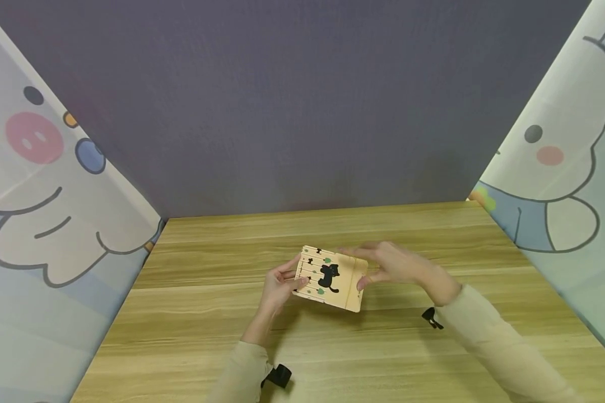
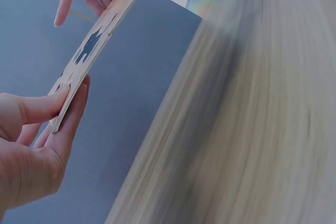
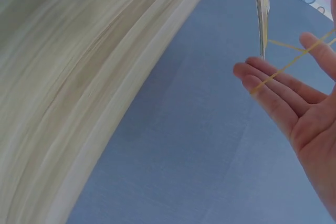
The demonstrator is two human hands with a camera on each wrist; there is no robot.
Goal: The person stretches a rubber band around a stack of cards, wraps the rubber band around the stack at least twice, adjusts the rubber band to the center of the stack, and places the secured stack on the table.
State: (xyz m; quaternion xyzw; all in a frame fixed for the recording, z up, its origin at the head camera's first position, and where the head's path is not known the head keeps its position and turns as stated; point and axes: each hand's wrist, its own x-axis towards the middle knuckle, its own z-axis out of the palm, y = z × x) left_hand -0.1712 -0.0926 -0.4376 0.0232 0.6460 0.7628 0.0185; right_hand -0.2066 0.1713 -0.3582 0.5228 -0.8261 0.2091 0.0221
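Note:
A cream notebook (image 1: 316, 282) printed with a black cat and green leaves is held tilted above the wooden table. My left hand (image 1: 279, 288) pinches its left edge, thumb on the printed face and fingers behind; the left wrist view shows the same grip. At the notebook's right end is my right hand (image 1: 390, 263), its fingers extended and spread. A thin yellow rubber band (image 3: 278, 73) stretches from the notebook's edge across the fingertips and thumb of that hand. In the head view, a yellow line crosses the cover near its right end.
The wood-grain table (image 1: 206, 313) meets a dark grey panel (image 1: 302, 112) at the back. Cartoon-printed curtains (image 1: 40, 224) stand at both sides. Small black pieces (image 1: 432, 317) show beside each light sleeve.

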